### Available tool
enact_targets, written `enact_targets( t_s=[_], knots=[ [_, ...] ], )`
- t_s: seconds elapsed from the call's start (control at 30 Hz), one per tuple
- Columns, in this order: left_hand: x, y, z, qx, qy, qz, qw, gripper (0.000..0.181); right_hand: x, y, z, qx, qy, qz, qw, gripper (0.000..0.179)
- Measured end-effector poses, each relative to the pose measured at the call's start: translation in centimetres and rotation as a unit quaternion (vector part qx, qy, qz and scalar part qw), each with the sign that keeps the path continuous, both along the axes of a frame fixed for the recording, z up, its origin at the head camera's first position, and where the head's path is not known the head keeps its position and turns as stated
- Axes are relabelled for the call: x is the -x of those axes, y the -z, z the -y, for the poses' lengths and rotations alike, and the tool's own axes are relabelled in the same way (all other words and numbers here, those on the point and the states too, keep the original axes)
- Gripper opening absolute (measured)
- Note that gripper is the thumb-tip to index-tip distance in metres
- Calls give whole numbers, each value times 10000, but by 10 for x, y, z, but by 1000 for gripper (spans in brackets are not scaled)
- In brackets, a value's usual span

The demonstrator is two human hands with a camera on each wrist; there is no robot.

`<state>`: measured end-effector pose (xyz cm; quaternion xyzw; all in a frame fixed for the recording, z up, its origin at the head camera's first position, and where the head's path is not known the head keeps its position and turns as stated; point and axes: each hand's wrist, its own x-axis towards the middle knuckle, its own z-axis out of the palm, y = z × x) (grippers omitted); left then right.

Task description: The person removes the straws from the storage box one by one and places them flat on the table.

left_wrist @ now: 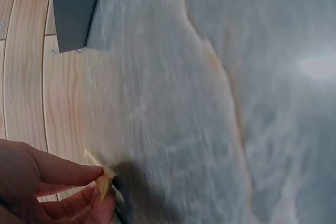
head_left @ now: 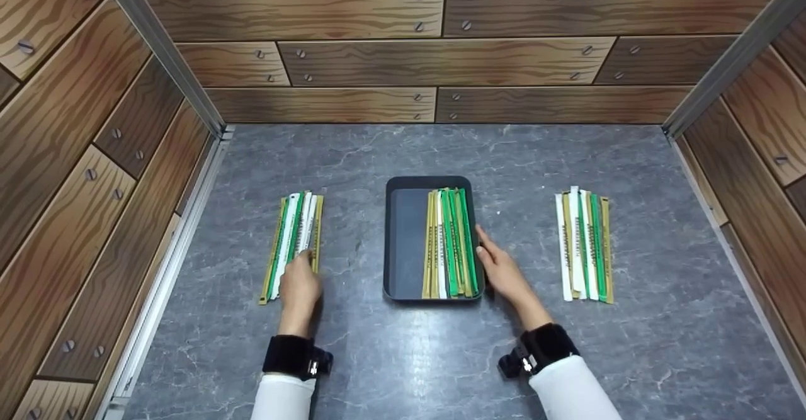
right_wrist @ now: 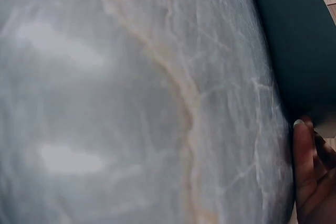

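Observation:
My left hand (head_left: pixel 300 288) pinches a gold stick packet (left_wrist: pixel 105 183) between thumb and fingers, at the near right side of the left row of stick packets (head_left: pixel 291 237). That row mixes gold, green and white long thin wrappers. A dark grey tray (head_left: pixel 406 244) stands in the middle, with gold, white and green stick packets (head_left: pixel 450 244) lying side by side in its right part. Against the tray's right wall rests my right hand (head_left: pixel 507 275), its fingers extended along the outside. The right wrist view shows the thumb at the tray's edge; the other fingers are partly hidden.
Another row of white, gold and green stick packets (head_left: pixel 584 247) lies to the right of the tray. Wood-patterned panels (head_left: pixel 441 61) enclose the grey marbled tabletop (head_left: pixel 403 351) at the back and both sides, with metal strips (head_left: pixel 170 262) along the edges.

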<state>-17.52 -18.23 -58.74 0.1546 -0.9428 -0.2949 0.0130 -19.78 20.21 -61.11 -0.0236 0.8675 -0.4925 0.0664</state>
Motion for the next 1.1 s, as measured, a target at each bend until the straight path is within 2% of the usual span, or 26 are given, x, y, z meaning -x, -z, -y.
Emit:
enact_targets(
  t_s=[0.1, 0.3, 0.47, 0.53, 0.63, 0.77, 0.93, 1.1],
  knots=[
    [0, -2, 4, 164, -19, -64, 9998, 28, 1, 0, 0, 5, -27, 7, 10000, 51],
    [-4, -4, 9, 540, -116, -566, 9969, 13, 1, -2, 0, -38, -20, -8, 10000, 51],
    [-7, -5, 4, 612, -126, -813, 9947, 14, 0, -2, 0, -87, 24, -20, 10000, 51],
    [-6, -6, -1, 438, 29, -948, 9945, 19, -1, -2, 0, -133, -1, -45, 9999, 51],
    [-2, -7, -15, -55, 456, -1164, 9921, 26, -1, -2, 1, -185, 20, -28, 9998, 51],
    [6, -6, -39, -789, 1021, -1343, 9825, 31, -2, -1, 1, -225, 26, 42, 9997, 51],
    [17, -2, -68, -1449, 1480, -1282, 9699, 36, -1, 1, 0, -245, 18, 20, 9997, 51],
    [30, 3, -88, -1726, 1691, -1083, 9643, 40, 0, 0, 0, -185, -1, 8, 9998, 51]
  ],
)
